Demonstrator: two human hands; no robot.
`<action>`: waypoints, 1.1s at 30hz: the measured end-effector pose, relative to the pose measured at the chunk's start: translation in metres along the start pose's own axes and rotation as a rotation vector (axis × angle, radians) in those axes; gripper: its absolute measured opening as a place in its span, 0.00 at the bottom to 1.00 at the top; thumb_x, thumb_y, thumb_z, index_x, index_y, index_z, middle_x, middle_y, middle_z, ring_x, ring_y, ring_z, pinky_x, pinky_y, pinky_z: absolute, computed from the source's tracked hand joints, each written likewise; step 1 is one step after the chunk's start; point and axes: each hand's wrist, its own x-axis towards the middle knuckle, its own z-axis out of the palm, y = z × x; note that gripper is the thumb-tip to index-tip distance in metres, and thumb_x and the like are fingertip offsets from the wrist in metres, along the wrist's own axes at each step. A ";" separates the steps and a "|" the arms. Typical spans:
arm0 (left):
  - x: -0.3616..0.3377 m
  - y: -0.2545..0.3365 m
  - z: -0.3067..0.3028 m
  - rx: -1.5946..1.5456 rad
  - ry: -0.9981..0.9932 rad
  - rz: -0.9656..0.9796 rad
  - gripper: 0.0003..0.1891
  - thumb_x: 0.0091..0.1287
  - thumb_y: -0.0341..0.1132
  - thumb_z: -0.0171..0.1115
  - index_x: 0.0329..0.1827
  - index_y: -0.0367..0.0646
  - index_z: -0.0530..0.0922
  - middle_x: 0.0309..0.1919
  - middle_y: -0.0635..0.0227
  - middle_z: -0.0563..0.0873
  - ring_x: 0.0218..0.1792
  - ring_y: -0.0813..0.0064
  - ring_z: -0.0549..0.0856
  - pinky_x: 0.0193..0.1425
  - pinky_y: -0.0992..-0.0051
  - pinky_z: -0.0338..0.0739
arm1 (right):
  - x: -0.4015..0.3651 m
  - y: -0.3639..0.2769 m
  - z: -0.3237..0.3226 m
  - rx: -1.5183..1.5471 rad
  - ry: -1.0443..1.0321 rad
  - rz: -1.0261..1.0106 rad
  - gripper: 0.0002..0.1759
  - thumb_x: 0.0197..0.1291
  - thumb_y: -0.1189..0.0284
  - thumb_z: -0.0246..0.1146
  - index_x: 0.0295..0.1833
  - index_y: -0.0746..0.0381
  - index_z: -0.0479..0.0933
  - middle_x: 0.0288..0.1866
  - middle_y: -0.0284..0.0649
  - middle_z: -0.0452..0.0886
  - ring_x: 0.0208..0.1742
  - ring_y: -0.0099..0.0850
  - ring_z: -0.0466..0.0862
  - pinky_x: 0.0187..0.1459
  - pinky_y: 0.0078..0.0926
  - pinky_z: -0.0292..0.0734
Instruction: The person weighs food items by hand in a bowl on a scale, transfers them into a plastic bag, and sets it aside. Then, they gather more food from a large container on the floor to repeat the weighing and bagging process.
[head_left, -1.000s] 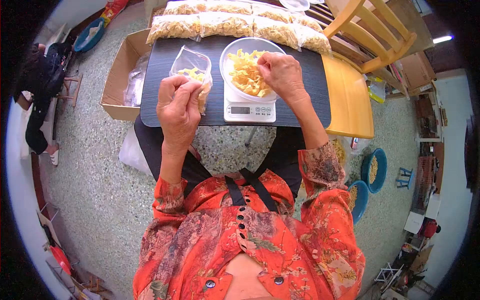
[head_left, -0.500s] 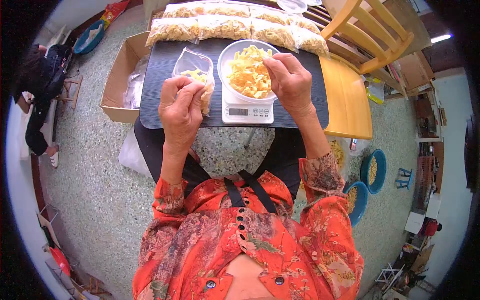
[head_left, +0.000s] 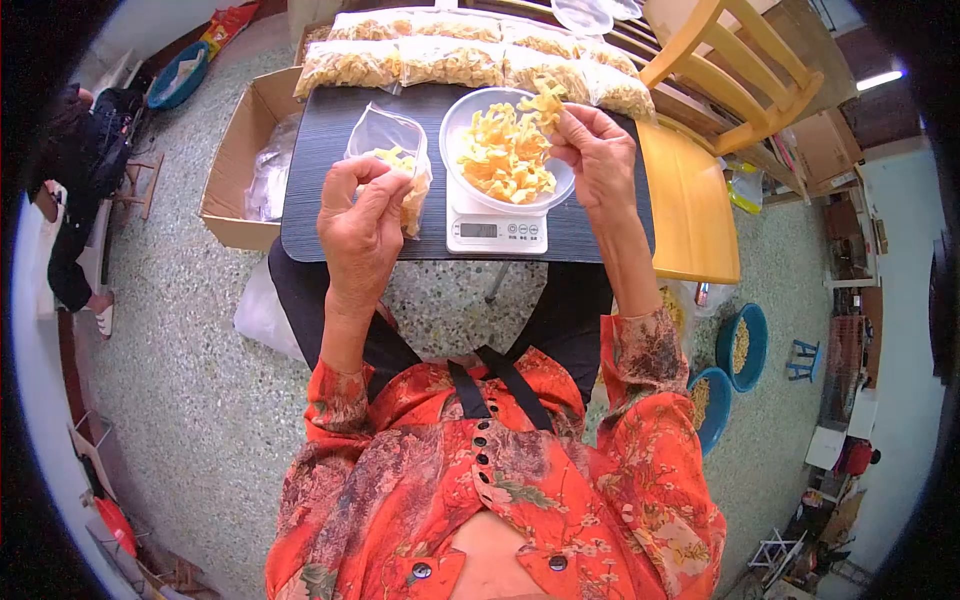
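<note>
My left hand is closed on the near edge of a clear plastic bag. The bag stands with its mouth spread and has curly yellow dried pieces inside. Over the right rim of a white bowl, my right hand pinches a small clump of yellow dried pieces between thumb and fingers. More pieces of this sort fill the bowl. Under the bowl is a white kitchen scale; its display digits are too small to read.
Filled clear bags line the back of the dark table. A cardboard box sits on the left, a wooden chair on the right. Blue basins stand on the floor. A person's dark-clothed leg shows far left.
My right hand has risen slightly and shifted right, lifting a clump of pieces from the bowl to its rim. My left hand stays at the bag.
</note>
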 end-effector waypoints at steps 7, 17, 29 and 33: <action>0.000 0.001 -0.005 0.013 0.001 -0.013 0.12 0.53 0.19 0.73 0.40 0.40 0.86 0.41 0.63 0.83 0.42 0.64 0.85 0.46 0.68 0.81 | -0.016 -0.009 0.033 0.308 -0.090 0.143 0.08 0.67 0.75 0.69 0.49 0.67 0.81 0.36 0.38 0.87 0.29 0.22 0.85 0.31 0.17 0.84; -0.005 -0.006 -0.012 0.006 -0.033 0.038 0.12 0.53 0.19 0.72 0.40 0.41 0.87 0.39 0.64 0.81 0.41 0.64 0.85 0.44 0.67 0.81 | -0.033 0.012 0.113 -0.732 -0.462 -0.597 0.05 0.62 0.73 0.72 0.40 0.62 0.84 0.31 0.35 0.87 0.28 0.21 0.85 0.30 0.22 0.78; -0.009 -0.005 -0.011 -0.021 -0.020 0.070 0.12 0.53 0.20 0.73 0.41 0.41 0.87 0.39 0.65 0.81 0.43 0.64 0.84 0.47 0.67 0.81 | -0.001 0.020 0.138 -1.483 -0.951 -0.754 0.04 0.51 0.70 0.67 0.31 0.59 0.85 0.32 0.45 0.87 0.37 0.46 0.89 0.37 0.44 0.81; -0.009 -0.009 -0.011 -0.018 -0.034 0.016 0.12 0.55 0.20 0.73 0.41 0.40 0.87 0.40 0.64 0.81 0.43 0.64 0.84 0.48 0.67 0.81 | -0.001 0.017 0.142 -1.493 -0.894 -0.769 0.05 0.50 0.69 0.67 0.29 0.59 0.85 0.31 0.48 0.86 0.38 0.46 0.89 0.37 0.42 0.82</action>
